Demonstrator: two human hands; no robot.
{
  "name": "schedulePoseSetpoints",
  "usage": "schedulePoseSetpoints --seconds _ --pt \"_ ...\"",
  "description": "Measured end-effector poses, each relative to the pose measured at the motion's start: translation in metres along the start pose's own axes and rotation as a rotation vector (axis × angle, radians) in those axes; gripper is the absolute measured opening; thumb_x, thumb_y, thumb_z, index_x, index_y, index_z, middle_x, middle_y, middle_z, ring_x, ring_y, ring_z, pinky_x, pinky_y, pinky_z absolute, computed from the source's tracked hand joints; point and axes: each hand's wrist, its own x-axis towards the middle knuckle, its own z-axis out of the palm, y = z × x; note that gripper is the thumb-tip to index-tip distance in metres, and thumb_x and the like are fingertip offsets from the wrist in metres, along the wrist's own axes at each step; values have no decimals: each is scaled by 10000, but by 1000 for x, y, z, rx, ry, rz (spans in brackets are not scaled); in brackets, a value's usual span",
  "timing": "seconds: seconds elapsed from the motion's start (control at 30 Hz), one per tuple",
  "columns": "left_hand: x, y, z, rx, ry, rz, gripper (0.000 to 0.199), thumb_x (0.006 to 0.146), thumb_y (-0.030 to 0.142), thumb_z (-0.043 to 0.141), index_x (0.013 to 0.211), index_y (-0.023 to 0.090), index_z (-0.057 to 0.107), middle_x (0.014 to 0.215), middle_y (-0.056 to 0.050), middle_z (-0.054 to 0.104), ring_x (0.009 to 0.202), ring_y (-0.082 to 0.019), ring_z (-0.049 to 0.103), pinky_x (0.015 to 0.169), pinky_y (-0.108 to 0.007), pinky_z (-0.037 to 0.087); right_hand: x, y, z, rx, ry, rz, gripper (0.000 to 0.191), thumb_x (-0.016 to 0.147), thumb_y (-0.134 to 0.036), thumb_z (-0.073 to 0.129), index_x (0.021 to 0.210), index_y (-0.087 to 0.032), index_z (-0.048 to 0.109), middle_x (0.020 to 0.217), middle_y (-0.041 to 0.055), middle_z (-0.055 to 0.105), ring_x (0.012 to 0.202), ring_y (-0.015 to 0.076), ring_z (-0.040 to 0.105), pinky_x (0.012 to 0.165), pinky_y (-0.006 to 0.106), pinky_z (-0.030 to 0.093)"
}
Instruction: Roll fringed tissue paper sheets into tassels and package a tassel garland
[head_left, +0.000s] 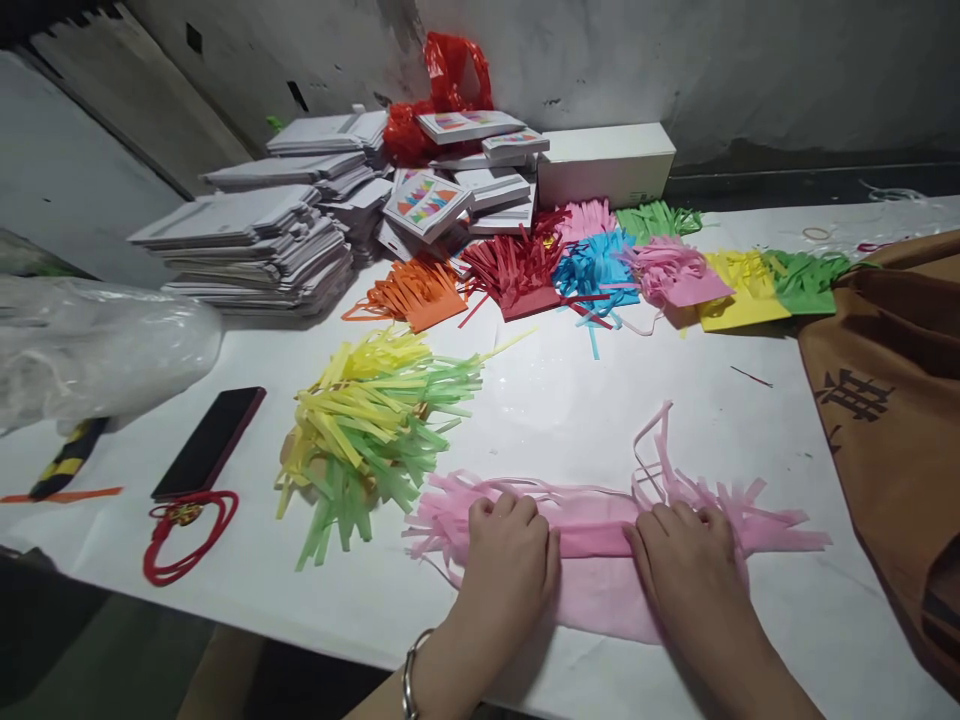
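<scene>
Pink tissue paper (607, 600) with fringed strips at both ends lies at the front of the table. My left hand (510, 555) is closed on its left part, fingers curled over the paper. Closed in the same way, my right hand (686, 560) grips the right part. Between my hands runs a darker pink folded or rolled band (595, 541), and a flat sheet shows below it. Loose pink strands rise near my right hand. To the left of my left hand sits a bunch of yellow and green paper tassels (367, 420).
Behind lies a row of coloured fringed paper, including an orange piece (431, 300). Stacked white packets (247, 240), a white box (604, 165) and a red plastic bag (454, 75) stand at the back. A phone (210, 440) lies left, a brown cloth (892, 400) right.
</scene>
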Motion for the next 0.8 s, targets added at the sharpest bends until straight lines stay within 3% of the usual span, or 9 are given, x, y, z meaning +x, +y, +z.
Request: schedulePoseSetpoints --seconds 0.1,0.2,0.27,0.4,0.43,0.53,0.63,0.8 --pt "5 -2 3 42 -14 21 195 891 138 595 716 173 673 767 -72 675 815 -280 577 765 -471 359 3 -1 -4 -37 12 26 333 1012 -196 455 703 -208 578 669 34 585 721 257 554 838 482 340" --pt "6 -4 4 41 -24 25 183 893 155 616 720 177 673 769 -61 675 819 -270 583 784 -467 370 0 -4 -12 -20 97 34 148 979 -149 525 928 -166 663 945 94 688 945 288 615 972 531 337" --pt "5 -4 3 34 -19 21 185 886 158 627 706 177 662 758 -59 668 813 -272 582 793 -473 375 -4 -8 -14 109 153 -62 187 952 -91 540 1068 -157 670 1090 109 690 1074 277 602 1049 518 327" --pt "4 -3 -3 -29 15 3 99 890 145 616 803 177 651 853 -64 671 860 -272 577 859 -506 378 -10 -16 -5 294 115 -297 322 927 8 441 1103 -120 679 990 97 694 1014 235 598 1045 464 368" --pt "3 -3 -5 -70 38 21 36 885 155 631 869 179 653 928 -70 676 904 -273 575 890 -514 371 -10 -17 -3 294 103 -313 335 922 21 423 1087 -112 682 954 93 686 972 228 593 1031 462 379" --pt "0 -3 -6 -158 98 174 132 863 174 689 983 201 642 1076 -61 667 1012 -275 552 974 -522 331 -8 -21 -2 350 102 -268 306 942 13 413 986 -123 683 843 62 642 842 195 565 962 429 406" --pt "-3 -3 0 -144 121 309 83 896 124 661 917 201 636 1006 -30 676 1000 -246 542 1012 -495 313 -3 -26 -4 405 107 -215 234 986 -64 456 970 -152 673 833 42 632 823 188 570 927 407 398" --pt "-5 -8 13 -161 167 365 153 950 108 591 823 187 627 826 -8 651 879 -196 528 976 -447 339 -2 -32 0 224 148 -365 290 950 -7 428 984 -114 696 823 59 635 792 205 552 948 419 411"
